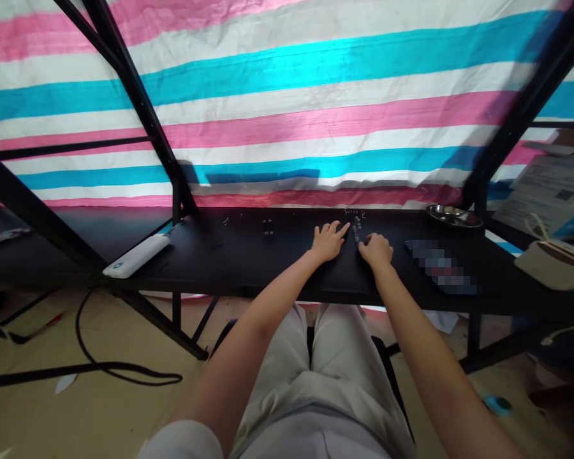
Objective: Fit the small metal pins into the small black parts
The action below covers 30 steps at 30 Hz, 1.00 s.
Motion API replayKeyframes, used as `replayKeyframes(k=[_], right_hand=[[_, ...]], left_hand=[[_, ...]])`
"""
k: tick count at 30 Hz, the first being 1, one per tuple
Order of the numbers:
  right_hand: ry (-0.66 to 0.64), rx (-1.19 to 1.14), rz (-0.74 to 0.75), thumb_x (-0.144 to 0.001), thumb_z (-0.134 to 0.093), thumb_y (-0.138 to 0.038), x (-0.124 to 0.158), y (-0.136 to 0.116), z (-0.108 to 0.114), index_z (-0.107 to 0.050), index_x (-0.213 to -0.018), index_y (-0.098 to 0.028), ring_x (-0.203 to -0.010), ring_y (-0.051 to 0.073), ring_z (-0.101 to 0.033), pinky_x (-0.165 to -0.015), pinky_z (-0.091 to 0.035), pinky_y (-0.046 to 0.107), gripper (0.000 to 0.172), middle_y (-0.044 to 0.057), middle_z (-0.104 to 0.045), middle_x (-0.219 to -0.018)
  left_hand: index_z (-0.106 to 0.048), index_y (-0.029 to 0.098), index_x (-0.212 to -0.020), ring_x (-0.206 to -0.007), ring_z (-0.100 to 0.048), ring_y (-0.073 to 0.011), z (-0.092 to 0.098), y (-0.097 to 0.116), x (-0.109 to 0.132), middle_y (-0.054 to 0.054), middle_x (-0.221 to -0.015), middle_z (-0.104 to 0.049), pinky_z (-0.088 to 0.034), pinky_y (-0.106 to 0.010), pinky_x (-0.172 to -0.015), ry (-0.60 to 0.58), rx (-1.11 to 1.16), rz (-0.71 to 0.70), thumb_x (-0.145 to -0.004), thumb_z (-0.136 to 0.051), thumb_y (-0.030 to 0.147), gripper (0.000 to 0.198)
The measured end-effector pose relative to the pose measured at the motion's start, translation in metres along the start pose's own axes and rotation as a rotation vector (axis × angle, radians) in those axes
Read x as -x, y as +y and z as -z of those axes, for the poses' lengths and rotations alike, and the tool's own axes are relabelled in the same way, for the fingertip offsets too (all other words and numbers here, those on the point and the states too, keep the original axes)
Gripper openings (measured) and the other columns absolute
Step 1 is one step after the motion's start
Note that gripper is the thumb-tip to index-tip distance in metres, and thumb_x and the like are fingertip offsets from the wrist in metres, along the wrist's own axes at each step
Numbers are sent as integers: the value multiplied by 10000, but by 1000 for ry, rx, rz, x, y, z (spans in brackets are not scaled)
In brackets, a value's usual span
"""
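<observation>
My left hand (329, 241) rests palm down on the black tabletop (220, 255), its fingers spread and its index fingertip close to a small scattered line of clear beads (357, 228). My right hand (375, 250) sits just to the right of those beads with its fingers curled down. The picture does not show anything held in either hand. A small black object (268, 227) stands on the table to the left of my left hand.
A white power bank (136, 255) lies at the table's left. A steel bowl (454, 217) sits at the back right, and a blurred flat rectangular item (440, 266) lies in front of it. A beige pouch (555, 264) is at the far right. Black metal frame bars rise behind.
</observation>
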State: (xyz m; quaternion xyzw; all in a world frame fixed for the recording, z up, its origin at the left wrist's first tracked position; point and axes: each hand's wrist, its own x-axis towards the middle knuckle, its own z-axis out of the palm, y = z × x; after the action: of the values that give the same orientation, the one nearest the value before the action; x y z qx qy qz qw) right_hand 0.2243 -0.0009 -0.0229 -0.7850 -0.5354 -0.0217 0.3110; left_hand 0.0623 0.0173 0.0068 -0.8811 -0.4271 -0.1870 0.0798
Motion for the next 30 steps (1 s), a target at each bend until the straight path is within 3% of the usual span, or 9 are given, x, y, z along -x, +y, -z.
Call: replayKeyframes(k=[5, 10, 13, 20, 25, 30], right_hand=[[-39, 36, 11, -757, -554, -377, -2, 0, -1, -619, -1012, -141, -987, 297, -552, -823, -430, 445, 353, 165, -602, -1039], [-48, 54, 35, -763, -558, -399, -2, -2, -1, -641, -984, -150, -961, 278, -564, -809, -432, 413, 343, 150, -614, -1007], [-52, 63, 41, -763, -560, -404, -3, -3, -2, -654, -961, -162, -949, 264, -568, -803, -433, 396, 327, 135, -619, -992], [-98, 59, 26, -775, -551, -402, -4, -8, 1, -673, -978, -179, -953, 259, -579, -796, -434, 377, 325, 120, -639, -995], [-175, 28, -28, -783, -555, -401, -7, -10, 3, -674, -1002, -197, -967, 248, -590, -812, -426, 357, 322, 89, -663, -993], [-190, 10, -50, -779, -564, -402, -8, -11, 4, -679, -999, -206, -972, 240, -597, -815, -422, 344, 316, 79, -673, -1001]], left_hand=[[-445, 319, -1315, -1162, -401, -273, -3, -6, -2, -85, -1348, -423, -304, -521, -941, 10, 0, -25, -892, -426, 253, 428], [-633, 241, -1048, -1075, -459, -241, 6, -8, -3, -88, -1167, -545, -295, -457, -906, 76, 29, -37, -859, -496, 215, 235], [-651, 222, -950, -1045, -475, -236, 10, -10, -1, -83, -1095, -579, -276, -453, -902, 84, 46, -43, -865, -483, 220, 189], [-615, 208, -929, -1019, -494, -207, 26, -33, 17, -61, -1081, -609, -258, -409, -899, 137, 91, -24, -887, -456, 241, 167], [-591, 215, -930, -1030, -496, -199, 39, -52, 34, -49, -1114, -598, -271, -383, -884, 227, 143, 152, -890, -466, 293, 153], [-571, 223, -945, -1046, -502, -206, 36, -59, 53, -57, -1132, -584, -301, -373, -876, 263, 187, 320, -898, -445, 284, 148]])
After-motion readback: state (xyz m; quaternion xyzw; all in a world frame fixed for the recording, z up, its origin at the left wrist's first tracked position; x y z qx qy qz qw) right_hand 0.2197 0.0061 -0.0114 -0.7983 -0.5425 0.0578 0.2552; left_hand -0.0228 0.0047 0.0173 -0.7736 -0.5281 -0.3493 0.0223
